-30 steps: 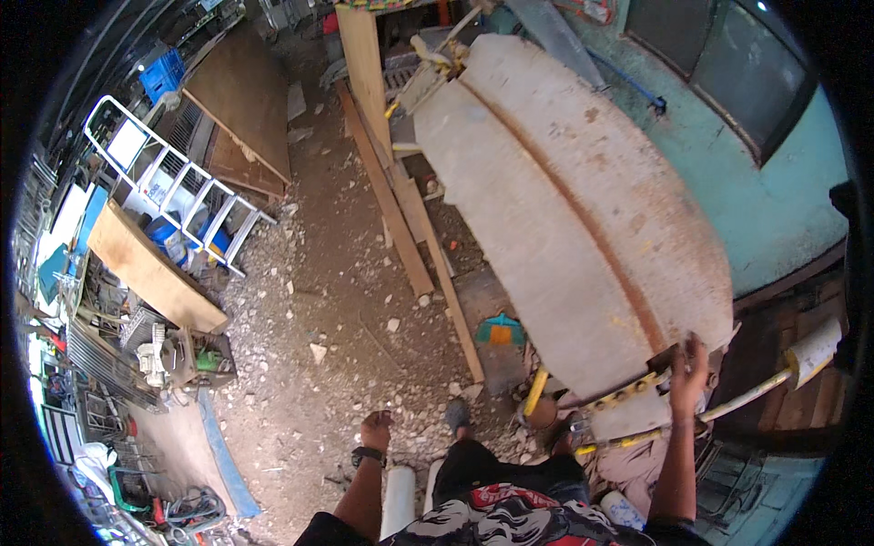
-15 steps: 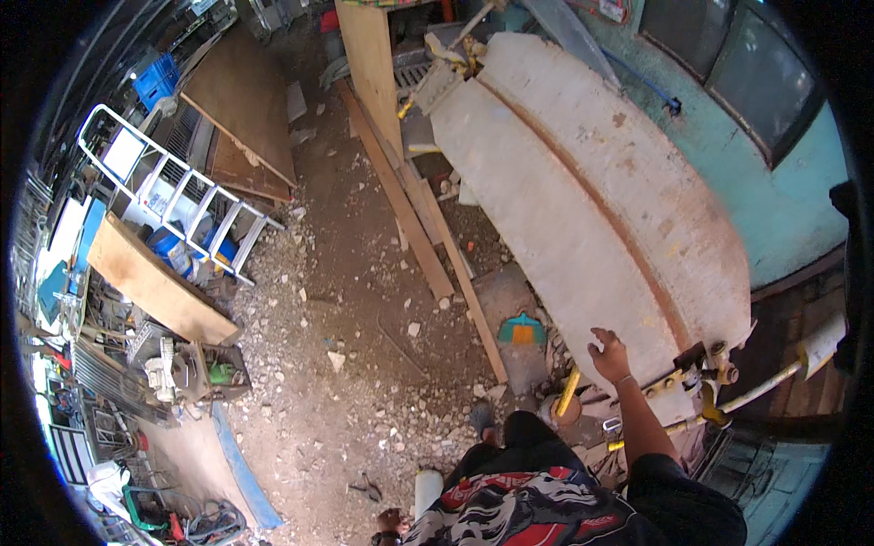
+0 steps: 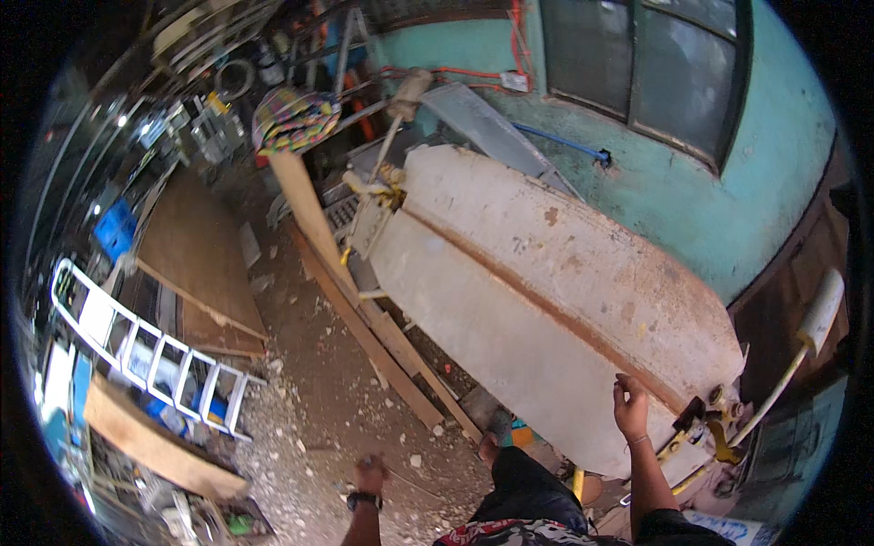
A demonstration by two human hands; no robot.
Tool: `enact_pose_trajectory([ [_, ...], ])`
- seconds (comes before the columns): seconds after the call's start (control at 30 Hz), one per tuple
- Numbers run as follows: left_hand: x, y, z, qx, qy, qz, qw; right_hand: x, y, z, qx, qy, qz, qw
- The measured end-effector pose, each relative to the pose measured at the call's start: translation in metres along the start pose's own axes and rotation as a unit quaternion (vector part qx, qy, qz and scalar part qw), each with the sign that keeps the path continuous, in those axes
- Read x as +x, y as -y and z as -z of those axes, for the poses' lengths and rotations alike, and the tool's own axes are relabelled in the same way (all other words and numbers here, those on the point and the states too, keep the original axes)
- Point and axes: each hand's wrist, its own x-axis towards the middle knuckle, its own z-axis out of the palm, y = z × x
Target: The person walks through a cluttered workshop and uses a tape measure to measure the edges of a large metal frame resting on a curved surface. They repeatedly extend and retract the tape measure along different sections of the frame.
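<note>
A long, pale, dusty panel [image 3: 510,309] with a brown seam along its middle lies at the right, worn and stained on its far half. Over its near end is my right hand [image 3: 630,409], fingers loosely bent and apart, with nothing seen in them; whether it touches the panel I cannot tell. My left hand [image 3: 370,475], with a dark watch on the wrist, is held over the rubble-strewn ground. Its fingers are blurred. Yellow and rusty fittings [image 3: 719,423] sit at the panel's near right corner, beside a yellowish pipe [image 3: 769,396] with a pale cylindrical end.
Wooden planks [image 3: 364,337] lie along the panel's left side. An aluminium ladder [image 3: 150,359] and plywood sheets [image 3: 196,264] stand at the left. A teal wall [image 3: 628,214] with a dark window [image 3: 678,77] rises behind the panel. Checked cloth [image 3: 296,123] lies at the far end.
My view has tilted up and shifted toward the wall and the panel's far end. My left hand has risen forward from the lower edge. My right hand's fingers are more bent, farther in over the panel.
</note>
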Motion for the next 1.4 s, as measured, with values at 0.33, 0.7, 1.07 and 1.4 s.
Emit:
enact_pose_trajectory([
  [0.33, 0.192, -0.443, -0.287, 0.018, 0.097, -0.26, 0.96, 0.117, 0.054, -0.061, 0.019, -0.047, -0.088, 0.995],
  [0.7, 0.371, -0.675, -0.515, 0.016, 0.175, -0.183, 0.967, 0.136, 0.042, -0.055, 0.002, -0.147, -0.269, 0.952],
  [1.07, 0.663, -0.721, -0.698, 0.078, 0.174, -0.1, 0.977, -0.05, 0.098, -0.128, -0.21, -0.005, -0.519, 0.828],
  [1.4, 0.747, -0.695, -0.766, 0.053, 0.167, -0.114, 0.978, -0.162, 0.163, -0.198, -0.046, -0.093, -0.635, 0.766],
])
